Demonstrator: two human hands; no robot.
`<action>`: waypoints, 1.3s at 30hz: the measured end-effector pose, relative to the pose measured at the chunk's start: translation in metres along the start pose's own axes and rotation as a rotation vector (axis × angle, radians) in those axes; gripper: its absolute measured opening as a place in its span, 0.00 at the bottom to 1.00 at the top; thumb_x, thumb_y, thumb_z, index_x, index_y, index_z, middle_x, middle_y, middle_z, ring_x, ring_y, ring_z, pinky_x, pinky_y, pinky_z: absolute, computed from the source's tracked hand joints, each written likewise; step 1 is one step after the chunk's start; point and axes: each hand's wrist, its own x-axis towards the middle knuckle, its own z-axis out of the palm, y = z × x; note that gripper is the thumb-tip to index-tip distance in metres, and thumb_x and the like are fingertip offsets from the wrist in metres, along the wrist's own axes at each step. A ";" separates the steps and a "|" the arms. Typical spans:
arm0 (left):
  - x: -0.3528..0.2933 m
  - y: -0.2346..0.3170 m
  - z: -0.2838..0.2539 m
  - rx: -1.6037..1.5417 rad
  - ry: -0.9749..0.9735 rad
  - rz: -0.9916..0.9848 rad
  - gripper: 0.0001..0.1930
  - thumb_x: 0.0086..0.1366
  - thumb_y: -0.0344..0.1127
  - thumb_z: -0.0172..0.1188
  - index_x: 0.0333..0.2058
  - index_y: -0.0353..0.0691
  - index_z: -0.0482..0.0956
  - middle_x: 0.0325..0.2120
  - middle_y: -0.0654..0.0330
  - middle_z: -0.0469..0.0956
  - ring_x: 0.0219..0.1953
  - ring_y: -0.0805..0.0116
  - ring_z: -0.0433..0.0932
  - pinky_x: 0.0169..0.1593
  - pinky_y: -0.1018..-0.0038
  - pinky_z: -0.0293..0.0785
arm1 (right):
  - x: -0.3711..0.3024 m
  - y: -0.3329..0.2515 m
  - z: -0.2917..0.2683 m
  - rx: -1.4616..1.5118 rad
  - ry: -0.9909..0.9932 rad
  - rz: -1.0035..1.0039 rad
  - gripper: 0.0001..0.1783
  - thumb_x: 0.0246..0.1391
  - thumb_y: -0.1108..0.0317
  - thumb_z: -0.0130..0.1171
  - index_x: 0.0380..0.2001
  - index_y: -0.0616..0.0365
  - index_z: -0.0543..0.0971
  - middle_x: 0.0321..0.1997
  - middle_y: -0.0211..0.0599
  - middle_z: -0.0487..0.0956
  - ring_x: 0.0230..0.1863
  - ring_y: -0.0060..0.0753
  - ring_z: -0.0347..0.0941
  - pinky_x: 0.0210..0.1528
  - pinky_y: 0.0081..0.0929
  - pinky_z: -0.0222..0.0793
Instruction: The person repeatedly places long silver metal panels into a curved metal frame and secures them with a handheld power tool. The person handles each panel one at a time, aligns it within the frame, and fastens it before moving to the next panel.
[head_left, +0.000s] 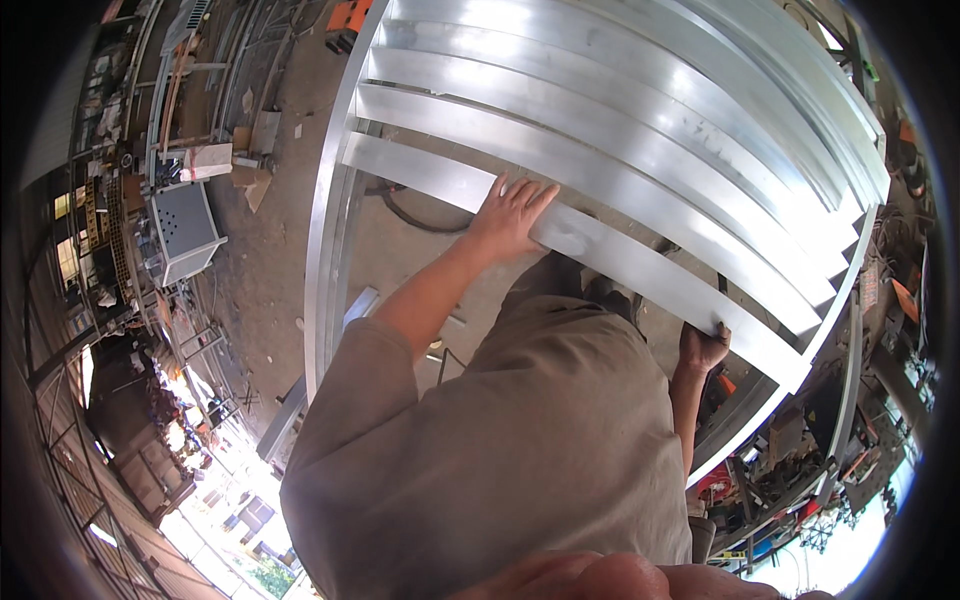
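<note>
A shiny flat metal slat (pixel 620 255) crosses the frame right in front of my body, the nearest of several. My left hand (pixel 515 215) is on it left of the middle, fingers laid over its top toward the far edge and the thumb by the near edge. Farther right, my right hand (pixel 703 345) grips the same slat from the near side, with its thumb showing and the other fingers mostly hidden. The slat runs between the left side rail (pixel 330 215) and the right side rail (pixel 835 290) of a large metal frame.
More wide slats (pixel 600 130) fill the far part of the frame. On the left stands a grey metal box (pixel 185 230) on the concrete floor (pixel 270 260), near cardboard pieces (pixel 250 185). An orange object (pixel 347 15) lies at the far left; clutter crowds the right.
</note>
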 end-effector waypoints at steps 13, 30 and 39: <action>0.023 -0.009 0.003 -0.033 0.024 0.030 0.51 0.50 0.44 0.78 0.71 0.43 0.61 0.64 0.50 0.71 0.69 0.54 0.66 0.76 0.55 0.53 | 0.008 0.001 0.006 0.034 0.184 -0.079 0.28 0.38 0.73 0.59 0.49 0.62 0.80 0.56 0.47 0.80 0.62 0.52 0.74 0.73 0.50 0.64; 0.032 -0.024 -0.036 -0.477 -0.459 0.163 0.40 0.50 0.50 0.77 0.62 0.46 0.78 0.55 0.52 0.80 0.61 0.50 0.75 0.66 0.59 0.69 | -0.033 -0.028 0.046 -0.341 -0.208 -0.083 0.33 0.56 0.53 0.65 0.62 0.56 0.76 0.66 0.44 0.76 0.72 0.53 0.64 0.78 0.55 0.49; 0.040 -0.013 -0.015 -0.125 -0.509 0.040 0.24 0.66 0.59 0.62 0.44 0.43 0.84 0.42 0.54 0.85 0.47 0.48 0.81 0.50 0.54 0.76 | -0.013 -0.010 0.063 -0.402 0.615 -0.175 0.36 0.56 0.49 0.73 0.63 0.49 0.71 0.64 0.40 0.69 0.68 0.48 0.67 0.67 0.64 0.67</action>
